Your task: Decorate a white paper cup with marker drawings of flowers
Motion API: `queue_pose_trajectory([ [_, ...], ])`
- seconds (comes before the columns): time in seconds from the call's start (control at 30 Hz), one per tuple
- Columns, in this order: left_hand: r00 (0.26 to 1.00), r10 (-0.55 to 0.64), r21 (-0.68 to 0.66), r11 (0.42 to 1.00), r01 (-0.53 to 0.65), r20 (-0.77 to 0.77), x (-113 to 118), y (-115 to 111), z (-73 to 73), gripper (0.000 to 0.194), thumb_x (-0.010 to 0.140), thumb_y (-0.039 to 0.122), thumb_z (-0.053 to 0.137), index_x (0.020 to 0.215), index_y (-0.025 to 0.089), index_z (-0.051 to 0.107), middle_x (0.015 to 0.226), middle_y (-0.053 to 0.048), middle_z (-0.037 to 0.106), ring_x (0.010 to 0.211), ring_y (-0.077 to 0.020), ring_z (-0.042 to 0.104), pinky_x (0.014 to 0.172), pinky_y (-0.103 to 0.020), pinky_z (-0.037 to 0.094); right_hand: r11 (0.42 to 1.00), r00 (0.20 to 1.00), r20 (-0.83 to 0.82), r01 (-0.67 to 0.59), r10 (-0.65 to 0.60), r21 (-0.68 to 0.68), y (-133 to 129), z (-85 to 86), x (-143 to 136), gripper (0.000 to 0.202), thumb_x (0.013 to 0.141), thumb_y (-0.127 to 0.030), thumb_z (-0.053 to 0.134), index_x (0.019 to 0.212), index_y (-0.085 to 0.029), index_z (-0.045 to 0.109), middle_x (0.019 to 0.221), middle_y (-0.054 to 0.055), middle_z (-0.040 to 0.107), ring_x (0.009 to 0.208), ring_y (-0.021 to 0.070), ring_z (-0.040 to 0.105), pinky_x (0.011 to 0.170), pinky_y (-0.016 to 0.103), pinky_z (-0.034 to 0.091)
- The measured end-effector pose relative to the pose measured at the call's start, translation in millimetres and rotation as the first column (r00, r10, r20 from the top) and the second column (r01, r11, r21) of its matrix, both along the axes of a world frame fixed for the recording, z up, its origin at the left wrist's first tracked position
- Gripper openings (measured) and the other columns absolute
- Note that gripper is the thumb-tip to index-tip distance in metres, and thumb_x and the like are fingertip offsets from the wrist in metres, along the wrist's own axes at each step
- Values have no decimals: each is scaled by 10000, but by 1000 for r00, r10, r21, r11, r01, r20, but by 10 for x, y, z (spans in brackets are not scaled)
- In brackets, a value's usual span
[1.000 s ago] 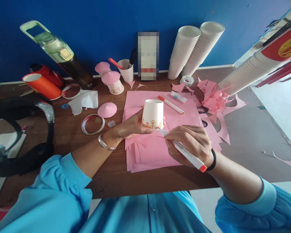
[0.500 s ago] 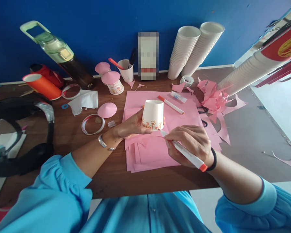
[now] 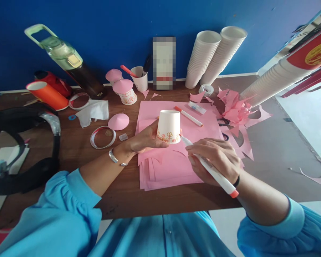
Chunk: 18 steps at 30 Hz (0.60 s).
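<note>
My left hand (image 3: 147, 138) is closed round a white paper cup (image 3: 168, 122), held upside down over pink paper sheets (image 3: 166, 171). Orange and red flower drawings run along the cup's lower rim. In my right hand (image 3: 216, 159) is a white felt-tip marker with a red end (image 3: 212, 171); its tip is close to the cup's lower right side. Whether the tip touches the cup I cannot tell. Another marker (image 3: 189, 117) lies on the pink paper beyond the cup, beside a small glue tube (image 3: 197, 107).
Decorated cups with pink cone tops (image 3: 126, 93) stand at the back left, near a cup of pens (image 3: 140, 80). Tall cup stacks (image 3: 203, 59) lean on the blue wall. Pink scraps (image 3: 237, 107) and scissors (image 3: 224, 129) lie right; a headset (image 3: 52, 142) lies left.
My right hand has moved slightly right, with the marker tip shifting up and right along the cup's lower side. My left hand and the cup have hardly moved.
</note>
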<state>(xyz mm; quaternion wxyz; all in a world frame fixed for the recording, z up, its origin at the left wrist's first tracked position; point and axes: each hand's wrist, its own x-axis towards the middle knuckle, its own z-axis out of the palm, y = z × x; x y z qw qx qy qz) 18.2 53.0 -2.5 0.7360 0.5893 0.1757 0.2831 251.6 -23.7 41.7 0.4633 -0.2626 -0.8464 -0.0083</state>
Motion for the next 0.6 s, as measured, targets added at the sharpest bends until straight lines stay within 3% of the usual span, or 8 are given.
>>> queue_pose_trajectory([
  [0.27,998,41,-19,999,-42,-45,13,1,-51,796,745,349,927,1450,234,576,1291,-147,743,1175,-323,723,975,-443,579,999,998,40,-46,47,-21,-30,-89,-56,183,941,-75,638,1098,-169,650,747,9,730,585,149,690,551,281,585],
  [0.6,996,22,-38,999,-25,-87,3,-40,73,626,771,335,910,1324,209,644,1286,-132,736,1195,-311,707,976,-437,573,999,997,68,-39,42,-38,-20,-90,-61,169,934,-71,662,1073,-166,660,755,6,746,605,150,713,562,273,588],
])
